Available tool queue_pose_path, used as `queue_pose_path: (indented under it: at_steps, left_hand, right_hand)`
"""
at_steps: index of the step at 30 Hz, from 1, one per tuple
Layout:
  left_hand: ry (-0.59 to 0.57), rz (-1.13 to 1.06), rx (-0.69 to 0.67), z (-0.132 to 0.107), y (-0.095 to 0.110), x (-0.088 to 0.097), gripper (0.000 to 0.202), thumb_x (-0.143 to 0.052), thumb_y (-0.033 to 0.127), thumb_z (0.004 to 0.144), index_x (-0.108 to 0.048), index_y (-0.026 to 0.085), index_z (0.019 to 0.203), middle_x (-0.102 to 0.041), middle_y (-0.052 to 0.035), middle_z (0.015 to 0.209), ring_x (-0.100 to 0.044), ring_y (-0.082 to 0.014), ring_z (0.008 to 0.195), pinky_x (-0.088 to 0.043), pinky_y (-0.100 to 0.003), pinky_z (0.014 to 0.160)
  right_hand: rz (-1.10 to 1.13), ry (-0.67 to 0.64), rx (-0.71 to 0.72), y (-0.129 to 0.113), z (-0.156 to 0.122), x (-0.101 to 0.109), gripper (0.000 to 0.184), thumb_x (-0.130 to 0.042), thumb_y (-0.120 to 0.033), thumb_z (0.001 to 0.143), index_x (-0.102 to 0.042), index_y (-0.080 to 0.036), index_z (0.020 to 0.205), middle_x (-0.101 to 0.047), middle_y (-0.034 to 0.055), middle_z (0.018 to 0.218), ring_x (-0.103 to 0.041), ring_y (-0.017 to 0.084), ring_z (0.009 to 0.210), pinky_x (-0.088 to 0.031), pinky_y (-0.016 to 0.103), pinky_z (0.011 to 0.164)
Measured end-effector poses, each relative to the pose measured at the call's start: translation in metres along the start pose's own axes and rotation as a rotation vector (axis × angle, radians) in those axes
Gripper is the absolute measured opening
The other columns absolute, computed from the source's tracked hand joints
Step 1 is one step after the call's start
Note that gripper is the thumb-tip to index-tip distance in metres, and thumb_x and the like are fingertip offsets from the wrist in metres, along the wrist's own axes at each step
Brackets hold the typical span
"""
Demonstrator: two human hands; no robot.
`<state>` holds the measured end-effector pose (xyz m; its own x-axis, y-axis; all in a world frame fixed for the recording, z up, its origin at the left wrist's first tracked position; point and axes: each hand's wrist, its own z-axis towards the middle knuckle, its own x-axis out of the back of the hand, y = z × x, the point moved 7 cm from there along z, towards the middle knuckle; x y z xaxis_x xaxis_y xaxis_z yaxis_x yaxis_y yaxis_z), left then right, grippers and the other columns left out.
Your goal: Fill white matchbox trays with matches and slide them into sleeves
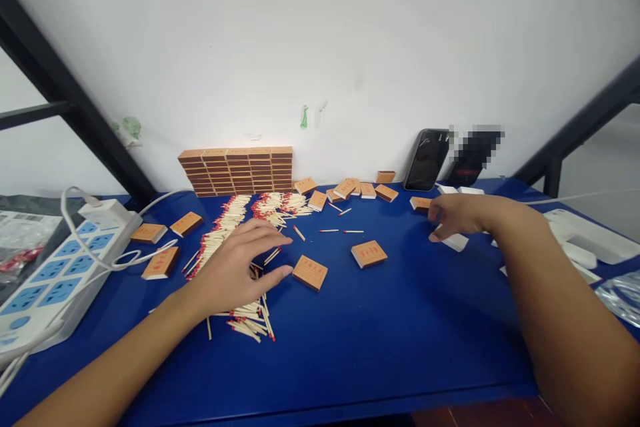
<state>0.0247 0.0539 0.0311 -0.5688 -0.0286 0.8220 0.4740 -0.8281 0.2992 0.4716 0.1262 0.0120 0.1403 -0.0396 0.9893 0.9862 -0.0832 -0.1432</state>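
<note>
My left hand (245,260) hovers with thumb and fingers apart above a long heap of loose red-tipped matches (217,237). Just off its thumb tip lies an orange matchbox (310,272); a second matchbox (369,253) sits farther right. On the right side of the table, my right hand (455,213) reaches down with bent fingers, thumb and forefinger slightly apart. A white piece (454,242), perhaps a matchbox tray, lies beneath it. Close to its fingertips is another matchbox (421,203). Nothing shows between the fingers of either hand.
Stacked matchboxes (237,171) stand against the wall, with several loose ones (345,188) beside them. Two phones lean at the back, one a black phone (427,160). A power strip (65,267) with white cables lies left. White plastic parts (595,233) lie right.
</note>
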Motion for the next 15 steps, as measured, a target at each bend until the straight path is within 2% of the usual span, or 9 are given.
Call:
queue_pose_path:
  at_steps: [2, 4, 6, 7, 9, 10, 12, 13, 15]
  left_hand:
    - [0.015, 0.009, -0.001, 0.001, -0.001, 0.002, 0.029, -0.073, 0.034, 0.101, -0.075, 0.022, 0.127, -0.078, -0.0081, 0.118, -0.066, -0.0274, 0.119, -0.056, -0.048, 0.106]
    - [0.027, 0.012, -0.005, 0.001, -0.003, 0.003, 0.028, -0.073, 0.033, 0.101, -0.075, 0.022, 0.127, -0.079, -0.0080, 0.116, -0.066, -0.0270, 0.118, -0.056, -0.048, 0.106]
    - [0.056, 0.009, -0.005, 0.000, -0.004, 0.004, 0.027, -0.073, 0.032, 0.101, -0.075, 0.021, 0.125, -0.079, -0.0086, 0.115, -0.067, -0.0267, 0.116, -0.057, -0.047, 0.105]
    - [0.075, 0.006, -0.001, -0.001, -0.005, 0.005, 0.027, -0.073, 0.032, 0.101, -0.075, 0.021, 0.125, -0.079, -0.0089, 0.115, -0.068, -0.0265, 0.115, -0.058, -0.047, 0.104]
    - [0.115, -0.007, 0.028, -0.002, -0.006, 0.007, 0.030, -0.074, 0.034, 0.101, -0.073, 0.021, 0.129, -0.079, -0.0090, 0.118, -0.068, -0.0262, 0.116, -0.058, -0.046, 0.104]
    - [0.129, -0.019, 0.048, -0.003, -0.006, 0.008, 0.035, -0.074, 0.035, 0.101, -0.071, 0.022, 0.134, -0.078, -0.0084, 0.119, -0.068, -0.0259, 0.117, -0.057, -0.046, 0.105]
    - [0.137, -0.049, 0.092, -0.004, -0.006, 0.008, 0.052, -0.077, 0.038, 0.099, -0.062, 0.026, 0.148, -0.078, -0.0069, 0.124, -0.068, -0.0258, 0.121, -0.056, -0.047, 0.109]
    - [0.139, -0.063, 0.109, -0.004, -0.006, 0.008, 0.061, -0.079, 0.040, 0.097, -0.058, 0.027, 0.153, -0.078, -0.0065, 0.126, -0.068, -0.0261, 0.124, -0.055, -0.047, 0.111]
    - [0.146, -0.090, 0.117, -0.004, -0.002, 0.008, 0.066, -0.084, 0.042, 0.093, -0.059, 0.028, 0.152, -0.077, -0.0068, 0.129, -0.069, -0.0270, 0.124, -0.056, -0.046, 0.109]
  right_hand:
    - [0.017, -0.187, -0.061, 0.000, -0.003, -0.008, 0.030, -0.100, -0.023, 0.055, -0.080, -0.020, 0.077, -0.076, 0.0119, 0.075, -0.069, 0.025, 0.062, -0.049, 0.040, 0.060]
    - [0.073, -0.319, -0.074, -0.015, -0.010, -0.005, 0.027, -0.095, -0.028, 0.066, -0.080, -0.021, 0.087, -0.078, 0.0125, 0.087, -0.072, 0.027, 0.073, -0.052, 0.042, 0.066]
    - [0.241, -0.310, 0.045, -0.050, -0.017, 0.010, 0.028, -0.088, -0.040, 0.078, -0.080, -0.023, 0.099, -0.079, 0.0108, 0.092, -0.072, 0.028, 0.080, -0.055, 0.043, 0.072]
    - [0.368, -0.276, 0.148, -0.074, -0.021, 0.019, 0.035, -0.085, -0.046, 0.082, -0.080, -0.025, 0.109, -0.079, 0.0098, 0.096, -0.073, 0.029, 0.087, -0.057, 0.044, 0.077]
    - [0.637, -0.128, 0.362, -0.121, -0.034, 0.037, 0.040, -0.080, -0.055, 0.088, -0.079, -0.027, 0.117, -0.079, 0.0089, 0.111, -0.073, 0.028, 0.102, -0.059, 0.044, 0.090]
    - [0.806, -0.074, 0.413, -0.142, -0.041, 0.040, 0.040, -0.078, -0.056, 0.091, -0.078, -0.028, 0.119, -0.078, 0.0082, 0.119, -0.073, 0.026, 0.102, -0.060, 0.044, 0.093]
    - [1.076, -0.070, 0.460, -0.180, -0.056, 0.031, 0.039, -0.079, -0.054, 0.092, -0.077, -0.027, 0.120, -0.077, 0.0075, 0.120, -0.074, 0.022, 0.096, -0.062, 0.045, 0.094]
    - [1.178, -0.101, 0.507, -0.200, -0.064, 0.023, 0.036, -0.081, -0.051, 0.090, -0.077, -0.027, 0.116, -0.075, 0.0072, 0.122, -0.074, 0.022, 0.100, -0.063, 0.044, 0.095]
    - [1.280, -0.172, 0.591, -0.233, -0.082, 0.006, 0.029, -0.087, -0.043, 0.087, -0.077, -0.025, 0.107, -0.072, 0.0059, 0.117, -0.071, 0.021, 0.106, -0.064, 0.042, 0.097]
